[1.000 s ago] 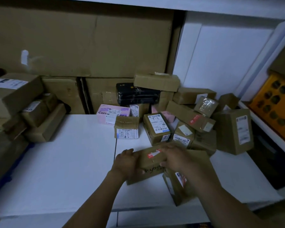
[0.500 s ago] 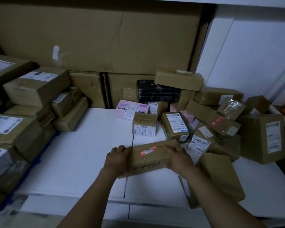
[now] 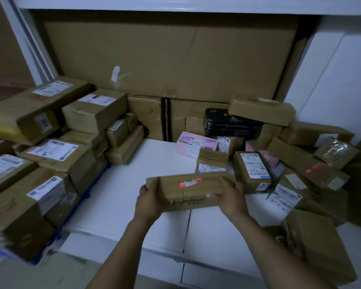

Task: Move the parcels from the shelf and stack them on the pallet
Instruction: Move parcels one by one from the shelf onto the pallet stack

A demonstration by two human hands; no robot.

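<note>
My left hand [image 3: 149, 200] and right hand [image 3: 230, 197], fingers curled round opposite ends of the long parcel [image 3: 188, 189], hold it level above the shelf [image 3: 131, 197] near its front edge, a grip I judge steadies it for carrying.

Both bare forearms reach forward from the lower edge, converging slightly. The left hand [image 3: 151, 200] grips the left end of a parcel [image 3: 191, 191], fingers curled over its top, thumb on the near face; the right hand [image 3: 229, 198] clasps the right end likewise
</note>
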